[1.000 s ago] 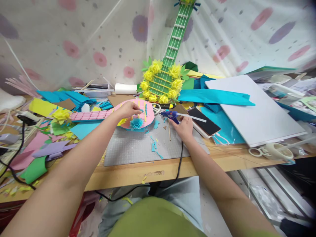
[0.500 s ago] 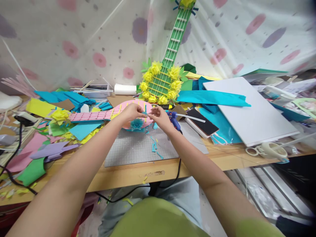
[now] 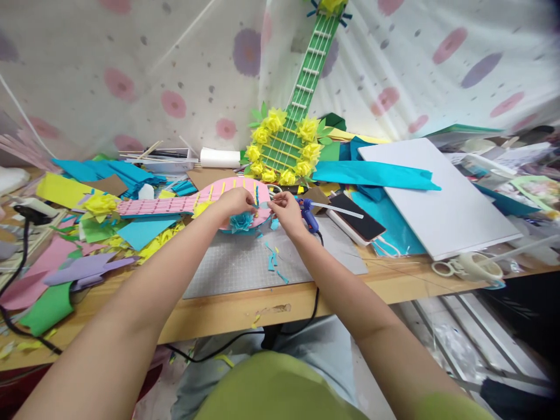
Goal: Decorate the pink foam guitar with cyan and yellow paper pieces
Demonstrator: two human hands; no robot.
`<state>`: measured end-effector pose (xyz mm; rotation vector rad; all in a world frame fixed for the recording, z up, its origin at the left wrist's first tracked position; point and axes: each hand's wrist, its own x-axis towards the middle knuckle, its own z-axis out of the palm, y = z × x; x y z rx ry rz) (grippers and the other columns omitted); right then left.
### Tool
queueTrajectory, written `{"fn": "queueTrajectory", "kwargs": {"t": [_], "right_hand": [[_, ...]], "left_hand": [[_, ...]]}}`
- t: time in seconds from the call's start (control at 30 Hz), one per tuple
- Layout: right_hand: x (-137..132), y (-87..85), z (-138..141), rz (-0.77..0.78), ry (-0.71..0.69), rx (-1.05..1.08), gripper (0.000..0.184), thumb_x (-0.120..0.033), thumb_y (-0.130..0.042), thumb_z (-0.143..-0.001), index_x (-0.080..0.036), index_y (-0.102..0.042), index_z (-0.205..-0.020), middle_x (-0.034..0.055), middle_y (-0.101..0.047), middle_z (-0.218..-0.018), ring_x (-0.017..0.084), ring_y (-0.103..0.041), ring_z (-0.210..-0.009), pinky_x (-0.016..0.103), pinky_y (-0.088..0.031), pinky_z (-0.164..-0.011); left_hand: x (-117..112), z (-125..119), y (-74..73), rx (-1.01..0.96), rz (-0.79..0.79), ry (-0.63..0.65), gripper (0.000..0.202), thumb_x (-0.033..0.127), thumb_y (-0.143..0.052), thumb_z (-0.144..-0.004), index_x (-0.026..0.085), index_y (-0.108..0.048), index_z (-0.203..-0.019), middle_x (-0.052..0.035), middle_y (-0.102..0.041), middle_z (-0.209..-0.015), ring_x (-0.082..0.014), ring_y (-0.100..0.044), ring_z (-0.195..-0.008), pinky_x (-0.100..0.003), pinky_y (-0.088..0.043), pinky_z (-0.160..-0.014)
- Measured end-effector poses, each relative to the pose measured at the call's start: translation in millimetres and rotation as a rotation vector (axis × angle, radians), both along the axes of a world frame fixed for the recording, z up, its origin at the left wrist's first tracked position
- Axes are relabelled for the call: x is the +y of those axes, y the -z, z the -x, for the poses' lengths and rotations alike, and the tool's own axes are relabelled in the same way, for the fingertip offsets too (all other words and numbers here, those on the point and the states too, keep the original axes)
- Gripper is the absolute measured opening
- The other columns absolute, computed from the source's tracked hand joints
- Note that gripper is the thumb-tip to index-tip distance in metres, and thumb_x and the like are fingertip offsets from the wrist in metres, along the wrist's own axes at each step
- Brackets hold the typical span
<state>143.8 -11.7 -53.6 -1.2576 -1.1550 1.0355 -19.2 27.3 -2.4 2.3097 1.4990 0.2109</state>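
A pink paper guitar [image 3: 219, 189] with yellow strips across its body lies flat on a grey cutting mat [image 3: 227, 268]. My left hand [image 3: 236, 203] rests over the body, fingertips pinched near a dark blue strip; what they grip, if anything, is hidden. My right hand [image 3: 286, 211] is at the body's right end, its thumb and fingers closed at a small pale blue piece [image 3: 263, 205]. Just below my left fingertips sits a blue paper flower [image 3: 242, 221] on the guitar's lower edge. A yellow paper flower [image 3: 100, 205] decorates the far end of the neck.
Behind stands a green paper guitar [image 3: 282, 149] ringed with yellow flowers. To the right are a blue glue gun [image 3: 310, 216], a phone [image 3: 356, 216], a white board [image 3: 437, 204] and a tape roll [image 3: 481, 267]. Paper scraps [image 3: 83, 271] crowd the left side.
My hands have moved slightly apart; the fingertips met over the guitar's right end before. My left fingertips are now lower, closer to the blue flower. The pale piece now shows between the hands.
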Motion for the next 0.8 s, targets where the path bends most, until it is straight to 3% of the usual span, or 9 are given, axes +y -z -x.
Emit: {"fn": "queueTrajectory", "kwargs": {"t": [0.17, 0.27, 0.37, 0.5, 0.67, 0.73, 0.8], "right_hand": [[-4, -0.7, 6, 0.046, 0.002, 0.072, 0.024, -0.023, -0.062, -0.063, -0.022, -0.044, -0.079, -0.006, -0.054, -0.066, 0.009, -0.053, -0.052, 0.021, -0.042, -0.045], [-5, -2.8, 12, 0.061, 0.016, 0.146, 0.023, -0.023, -0.062, -0.064, -0.022, -0.044, -0.078, -0.0063, -0.053, -0.063, 0.01, -0.054, -0.052, 0.022, -0.044, -0.048], [-5, -5.5, 19, 0.076, 0.028, 0.218, 0.024, -0.025, -0.063, -0.063, -0.022, -0.045, -0.079, -0.0065, -0.053, -0.064, 0.009, -0.053, -0.052, 0.022, -0.043, -0.048], [-7, -6.3, 17, 0.061, -0.002, 0.219, 0.028, -0.031, -0.065, -0.06, -0.022, -0.046, -0.078, -0.0066, -0.052, -0.063, 0.009, -0.052, -0.052, 0.021, -0.041, -0.046], [-25, -1.2, -30, 0.045, -0.134, -0.041, 0.031, -0.04, -0.067, -0.057, -0.02, -0.049, -0.071, -0.0044, -0.053, -0.06, 0.01, -0.05, -0.052, 0.023, -0.038, -0.047], [-35, 0.0, -60, 0.09, -0.196, -0.241, 0.03, -0.041, -0.067, -0.058, -0.019, -0.052, -0.07, -0.0033, -0.054, -0.06, 0.01, -0.049, -0.053, 0.024, -0.037, -0.049], [-41, -0.2, -88, 0.137, -0.173, -0.491, 0.029, -0.042, -0.067, -0.059, -0.018, -0.053, -0.066, -0.0019, -0.054, -0.059, 0.011, -0.049, -0.054, 0.025, -0.036, -0.052]], "left_hand": [[-4, 1, -4.8, -0.196, -0.063, -0.113, 0.021, 0.034, -0.062, -0.071, 0.019, -0.072, -0.081, -0.0039, -0.07, -0.084, -0.0177, -0.06, -0.076, -0.026, -0.043, -0.068], [-10, -1, -5.5, -0.345, -0.054, -0.105, 0.027, 0.038, -0.056, -0.077, 0.017, -0.07, -0.084, -0.0045, -0.07, -0.082, -0.0162, -0.06, -0.074, -0.026, -0.044, -0.067], [-18, -7, -5.9, -0.37, 0.024, -0.091, 0.025, 0.037, -0.063, -0.07, 0.016, -0.07, -0.082, -0.0045, -0.07, -0.081, -0.0168, -0.061, -0.075, -0.026, -0.045, -0.066], [-28, -10, -6.2, -0.436, 0.032, -0.195, 0.017, 0.029, -0.065, -0.067, 0.014, -0.068, -0.074, -0.0041, -0.07, -0.074, -0.0158, -0.061, -0.069, -0.026, -0.045, -0.064], [-31, 0, 2.6, -0.582, 0.014, -0.296, 0.013, 0.028, -0.066, -0.064, 0.016, -0.066, -0.07, -0.0032, -0.069, -0.072, -0.0149, -0.061, -0.066, -0.026, -0.045, -0.062], [-31, 5, 8.4, -0.644, 0.023, -0.336, 0.016, 0.03, -0.067, -0.062, 0.016, -0.066, -0.069, -0.0029, -0.068, -0.07, -0.0147, -0.06, -0.065, -0.026, -0.044, -0.061], [-32, 6, 12.6, -0.709, 0.03, -0.391, 0.018, 0.032, -0.069, -0.06, 0.016, -0.066, -0.069, -0.0024, -0.067, -0.067, -0.0141, -0.059, -0.062, -0.025, -0.044, -0.059]]}}
